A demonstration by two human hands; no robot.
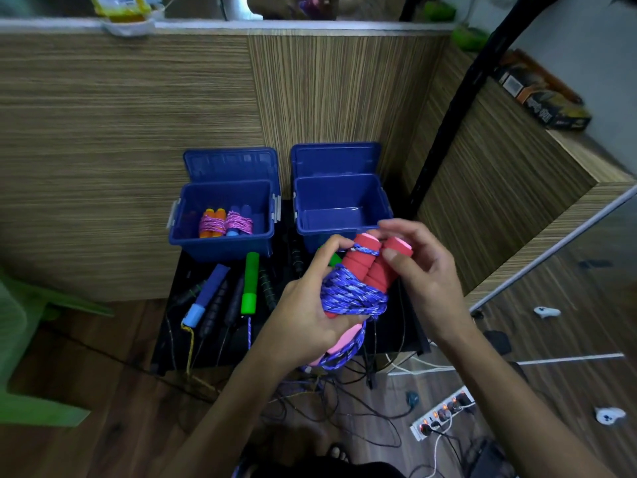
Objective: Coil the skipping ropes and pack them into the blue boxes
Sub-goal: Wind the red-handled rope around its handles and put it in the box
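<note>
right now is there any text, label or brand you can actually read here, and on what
None is legible.
Dark and orange printed cardboard box on the wooden ledge: lettering on its side, too blurred to read.
Yellow and white plastic packet at the top left: print too blurred to read.
Two open blue plastic boxes, red foam rope handles, white power strip: no text visible.

A wood-grain partition (pixel 138 108) rises behind a black mat (pixel 408 326) on the wooden floor (pixel 103 391). A white power strip (pixel 443 414) with lit switches lies at lower right among black cables (pixel 362 405). A green plastic chair (pixel 24 339) stands at left, and a printed cardboard box (pixel 544 94) rests on the ledge at upper right.
</note>
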